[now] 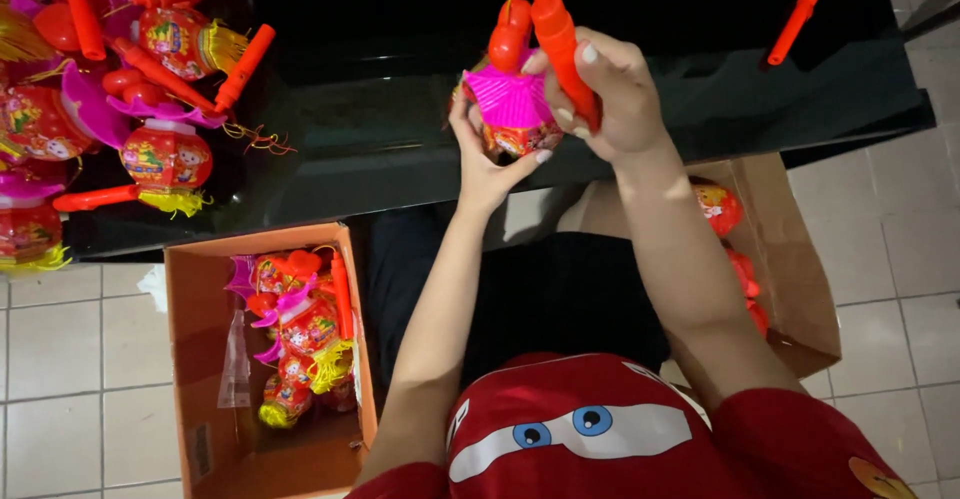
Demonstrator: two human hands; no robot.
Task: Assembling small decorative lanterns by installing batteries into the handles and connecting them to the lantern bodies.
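Over the front of a glossy black table (400, 89) I hold a toy lantern (512, 109) with a pink pleated top and a red printed body. My left hand (485, 164) cups the lantern from below and the left side. My right hand (610, 94) grips its orange stick handle (560, 44), which points up and away, with a short cord looping to the lantern's red top piece (510, 34).
A heap of similar red and pink lanterns (120, 109) with orange sticks covers the table's left. An open cardboard box (200, 359) on the tiled floor at left holds several lanterns. Another box (790, 259) at right holds more. Loose orange sticks (795, 24) lie at far right.
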